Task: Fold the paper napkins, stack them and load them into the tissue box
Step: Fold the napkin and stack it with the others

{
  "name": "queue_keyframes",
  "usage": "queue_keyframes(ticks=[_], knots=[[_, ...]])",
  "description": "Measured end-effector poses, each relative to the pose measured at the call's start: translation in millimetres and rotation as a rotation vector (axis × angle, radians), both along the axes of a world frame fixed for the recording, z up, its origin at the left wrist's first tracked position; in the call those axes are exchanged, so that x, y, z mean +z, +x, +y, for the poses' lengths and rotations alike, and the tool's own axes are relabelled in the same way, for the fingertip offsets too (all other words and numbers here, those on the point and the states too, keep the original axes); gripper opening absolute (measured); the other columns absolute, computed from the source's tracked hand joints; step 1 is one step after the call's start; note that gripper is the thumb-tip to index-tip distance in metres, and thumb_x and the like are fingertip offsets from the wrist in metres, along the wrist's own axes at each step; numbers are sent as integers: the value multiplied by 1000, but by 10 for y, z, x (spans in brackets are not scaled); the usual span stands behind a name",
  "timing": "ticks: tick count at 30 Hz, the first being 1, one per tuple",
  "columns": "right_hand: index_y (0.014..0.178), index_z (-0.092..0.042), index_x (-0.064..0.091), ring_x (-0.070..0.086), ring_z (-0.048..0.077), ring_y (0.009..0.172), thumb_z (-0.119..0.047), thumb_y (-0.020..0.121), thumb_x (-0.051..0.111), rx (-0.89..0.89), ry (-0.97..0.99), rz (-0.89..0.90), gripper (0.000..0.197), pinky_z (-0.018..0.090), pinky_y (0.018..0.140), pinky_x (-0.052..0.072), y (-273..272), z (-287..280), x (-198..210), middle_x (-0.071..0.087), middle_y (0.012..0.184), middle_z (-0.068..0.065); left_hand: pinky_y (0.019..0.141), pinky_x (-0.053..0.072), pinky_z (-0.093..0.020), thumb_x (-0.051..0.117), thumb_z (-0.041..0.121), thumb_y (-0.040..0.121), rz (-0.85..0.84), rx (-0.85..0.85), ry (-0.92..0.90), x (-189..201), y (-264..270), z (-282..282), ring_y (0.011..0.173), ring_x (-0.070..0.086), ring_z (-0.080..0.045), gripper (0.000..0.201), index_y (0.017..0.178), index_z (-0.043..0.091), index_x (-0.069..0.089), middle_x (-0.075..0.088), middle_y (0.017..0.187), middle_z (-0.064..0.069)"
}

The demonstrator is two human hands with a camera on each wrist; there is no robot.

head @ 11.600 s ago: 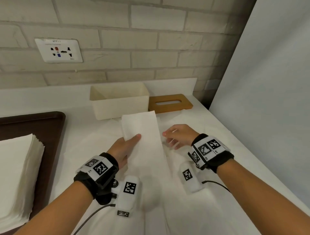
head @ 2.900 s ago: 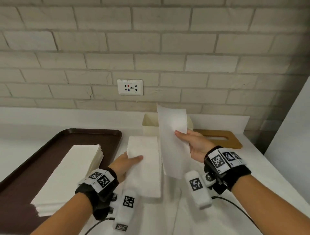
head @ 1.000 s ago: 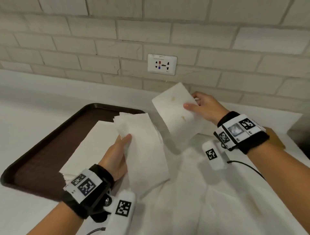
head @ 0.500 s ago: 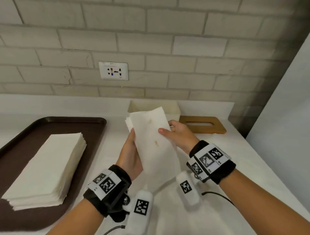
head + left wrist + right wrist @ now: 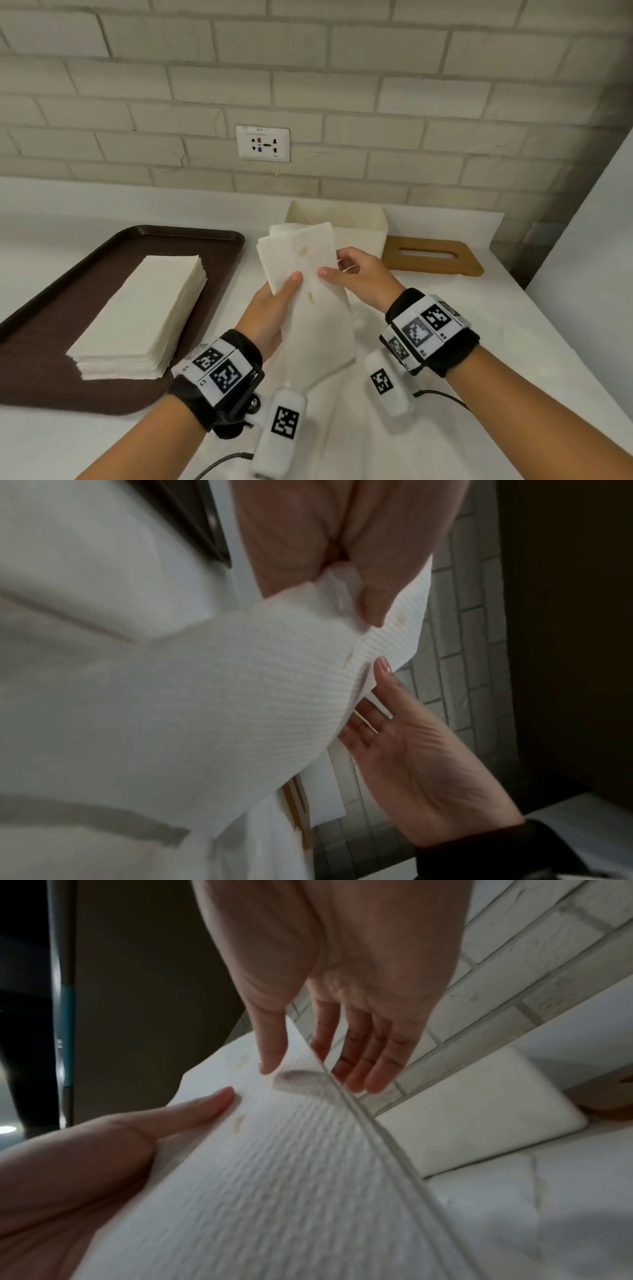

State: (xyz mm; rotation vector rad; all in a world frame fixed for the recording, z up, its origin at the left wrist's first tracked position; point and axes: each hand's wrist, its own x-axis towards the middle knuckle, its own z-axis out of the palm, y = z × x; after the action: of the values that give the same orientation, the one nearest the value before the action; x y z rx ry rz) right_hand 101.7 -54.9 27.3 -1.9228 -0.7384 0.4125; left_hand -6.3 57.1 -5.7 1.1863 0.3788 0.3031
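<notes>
A small stack of folded white napkins (image 5: 308, 274) (image 5: 240, 683) (image 5: 291, 1177) is held up above the counter in front of the tissue box; the top sheet has a few yellowish spots. My left hand (image 5: 274, 305) (image 5: 325, 534) (image 5: 85, 1150) grips its left edge, thumb in front and fingers behind. My right hand (image 5: 356, 274) (image 5: 411, 750) (image 5: 342, 988) pinches the right edge with thumb in front and the other fingers behind. The cream tissue box (image 5: 363, 240) (image 5: 462, 1110) stands uncovered behind the napkins. Its wooden lid (image 5: 431, 263) lies to its right.
A dark brown tray (image 5: 51, 342) at the left carries a tall stack of flat napkins (image 5: 144, 308). White paper sheets (image 5: 342, 428) cover the counter under my wrists. A brick wall with a socket (image 5: 262, 144) runs behind, and a pale panel (image 5: 589, 274) closes the right side.
A second ago my right hand held a spotted napkin apart from the left hand's stack. That napkin now lies on the stack, and both hands hold it together, nearer the box.
</notes>
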Motion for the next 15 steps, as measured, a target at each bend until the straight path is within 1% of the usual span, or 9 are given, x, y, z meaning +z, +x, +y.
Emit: queue_keyframes(ticks=[1, 2, 4, 6, 9, 11, 12, 13, 15], knots=[[115, -11, 57, 51, 12, 87, -28, 82, 66, 22, 6, 0, 38, 16, 73, 43, -34, 29, -6, 56, 95, -4, 88, 52, -39, 48, 30, 94, 3, 18, 11, -6, -41, 23, 102, 66, -25, 37, 127, 13, 52, 69, 112, -9], [112, -12, 58, 52, 13, 88, -27, 82, 67, 32, 22, 1, 35, 18, 75, 44, -71, 64, -11, 57, 96, -3, 88, 53, -40, 49, 30, 94, 4, 31, 10, -11, -81, 42, 101, 67, -25, 37, 127, 14, 53, 69, 110, -9], [103, -15, 60, 52, 15, 86, -25, 80, 69, 29, 66, -12, 26, 27, 81, 47, -154, 138, -30, 59, 94, -2, 91, 52, -42, 50, 29, 93, 2, 48, -13, -23, -155, 67, 102, 66, -26, 39, 129, 15, 51, 69, 112, -9], [93, -17, 60, 54, 17, 86, -22, 80, 69, 28, 110, -23, 17, 33, 85, 48, -231, 199, -46, 60, 90, -2, 90, 52, -41, 48, 29, 94, -8, 60, -50, -35, -220, 81, 103, 66, -25, 40, 131, 14, 49, 68, 114, -10], [87, -18, 59, 61, 20, 88, -19, 83, 66, 66, 174, 39, 8, 35, 87, 49, -323, 245, -26, 64, 86, -4, 90, 51, -38, 46, 33, 94, -46, 44, -125, -32, -297, 102, 107, 64, -25, 43, 133, 14, 48, 66, 118, -11], [86, -22, 57, 65, 27, 93, -19, 85, 63, 63, 221, 155, 7, 42, 90, 52, -342, 253, 6, 67, 93, 4, 90, 51, -38, 48, 43, 88, -79, -13, -180, -32, -337, 117, 111, 64, -23, 52, 133, 18, 49, 65, 122, -9], [86, -23, 56, 65, 30, 97, -20, 86, 62, 54, 234, 204, 7, 45, 91, 52, -343, 255, 20, 67, 98, 8, 86, 53, -36, 50, 46, 83, -86, -31, -209, -26, -350, 121, 109, 64, -21, 56, 133, 20, 49, 66, 122, -8], [87, -23, 55, 65, 31, 100, -20, 86, 61, 44, 242, 237, 6, 47, 93, 51, -342, 259, 27, 67, 104, 12, 81, 55, -35, 52, 47, 80, -91, -37, -230, -34, -356, 129, 106, 66, -20, 58, 133, 21, 50, 67, 120, -7], [91, -21, 56, 63, 32, 104, -19, 87, 60, 32, 250, 270, 6, 49, 95, 49, -345, 271, 22, 65, 112, 16, 73, 58, -32, 51, 42, 84, -116, -36, -227, -62, -362, 133, 98, 70, -18, 51, 131, 22, 50, 70, 112, -4]])
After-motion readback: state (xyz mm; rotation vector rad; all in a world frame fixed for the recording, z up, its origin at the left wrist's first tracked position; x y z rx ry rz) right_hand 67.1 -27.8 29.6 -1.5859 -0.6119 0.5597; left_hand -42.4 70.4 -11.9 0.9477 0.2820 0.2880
